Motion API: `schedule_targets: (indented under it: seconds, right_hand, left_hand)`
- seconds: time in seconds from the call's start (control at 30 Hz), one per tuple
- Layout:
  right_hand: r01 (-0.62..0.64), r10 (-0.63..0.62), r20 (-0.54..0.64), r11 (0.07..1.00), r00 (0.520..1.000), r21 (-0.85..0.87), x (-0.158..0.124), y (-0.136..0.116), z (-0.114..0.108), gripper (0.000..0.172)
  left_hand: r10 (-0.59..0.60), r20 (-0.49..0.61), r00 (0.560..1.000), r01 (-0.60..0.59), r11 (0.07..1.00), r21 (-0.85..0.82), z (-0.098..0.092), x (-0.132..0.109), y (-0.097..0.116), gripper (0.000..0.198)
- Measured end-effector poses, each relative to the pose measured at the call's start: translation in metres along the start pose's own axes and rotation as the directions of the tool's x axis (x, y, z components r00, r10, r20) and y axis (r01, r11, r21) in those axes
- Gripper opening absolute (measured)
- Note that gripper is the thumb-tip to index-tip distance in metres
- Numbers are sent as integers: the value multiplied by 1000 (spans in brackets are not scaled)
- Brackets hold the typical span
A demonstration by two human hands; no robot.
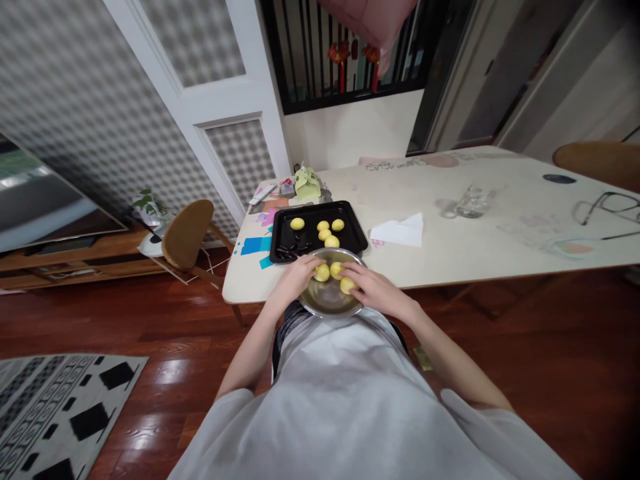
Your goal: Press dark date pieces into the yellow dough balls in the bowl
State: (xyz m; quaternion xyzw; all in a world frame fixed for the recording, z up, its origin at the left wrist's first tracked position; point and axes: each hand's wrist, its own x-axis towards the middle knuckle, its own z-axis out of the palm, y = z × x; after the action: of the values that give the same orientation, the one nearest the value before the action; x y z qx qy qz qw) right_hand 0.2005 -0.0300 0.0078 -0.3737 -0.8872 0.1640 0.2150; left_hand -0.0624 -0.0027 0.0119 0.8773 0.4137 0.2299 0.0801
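Note:
A shiny metal bowl (327, 308) sits at the table's near edge, against my body. Three yellow lemons show inside it. My left hand (300, 277) reaches over the bowl's left rim, its fingers curled on the left lemon (323, 273). From the right side, my right hand (374, 288) closes its fingers round the right lemon (348, 286), with fingertips also close to the middle lemon (337, 270). Just beyond the bowl lies a black tray (353, 230) holding several lemons and, in its near left corner, some dark elongated pieces (286, 252) whose kind I cannot make out.
Folded white paper (399, 231) lies right of the tray. A glass (473, 201) and eyeglasses (607, 203) are farther right on the table (400, 267). Behind the tray stands a small green box (307, 183). A wooden chair (187, 235) is at the left.

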Motion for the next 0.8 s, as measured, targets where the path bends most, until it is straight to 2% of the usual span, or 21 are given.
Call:
schedule_targets:
  seconds: [0.1, 0.23, 0.53, 0.8]
  right_hand:
    - [-16, 16, 14, 1000, 1000, 1, 0, -1, -1, 54]
    - [-20, 21, 25, 1000, 999, -10, 1, -2, -3, 52]
    - [-25, 25, 29, 1000, 999, -7, 1, -4, -5, 52]
    - [-40, 41, 30, 999, 999, -14, 0, -2, -7, 51]
  left_hand:
    - [85, -7, 996, -85, 995, -57, 4, 1, 1, 41]
    - [126, -26, 992, -128, 987, -96, 6, 0, 0, 43]
    - [136, 44, 990, -129, 983, -134, 1, -2, -3, 42]
    - [116, 19, 993, -112, 984, -138, -6, -5, -2, 39]
